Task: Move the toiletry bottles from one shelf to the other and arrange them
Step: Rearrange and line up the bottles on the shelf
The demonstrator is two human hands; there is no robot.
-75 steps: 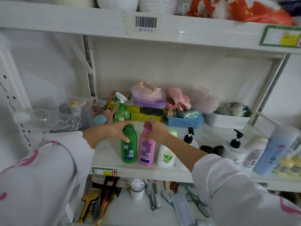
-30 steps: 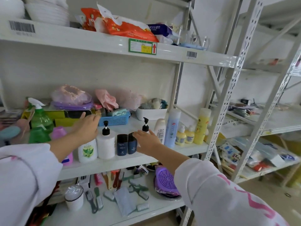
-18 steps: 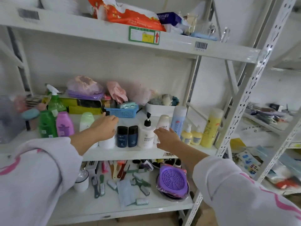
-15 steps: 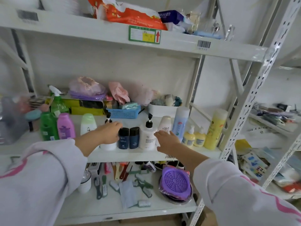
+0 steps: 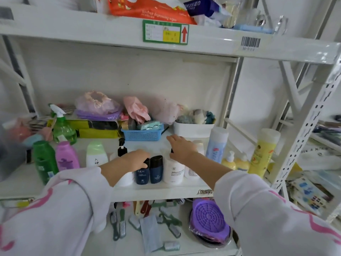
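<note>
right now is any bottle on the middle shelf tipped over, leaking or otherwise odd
Nothing stands out. The green bottle, pink bottle, two dark blue bottles and tall yellow bottle all stand upright on the white shelf, with no spill visible. Hands hide parts of the white pump bottles.

You can read "MEN" on the navy bottle (image 5: 142,171) and "kitchen degreasing wipes" on the orange pack (image 5: 147,10) on the top shelf.

Two dark blue bottles (image 5: 149,169), two small yellow pump bottles (image 5: 234,161), two hands (image 5: 137,158).
</note>
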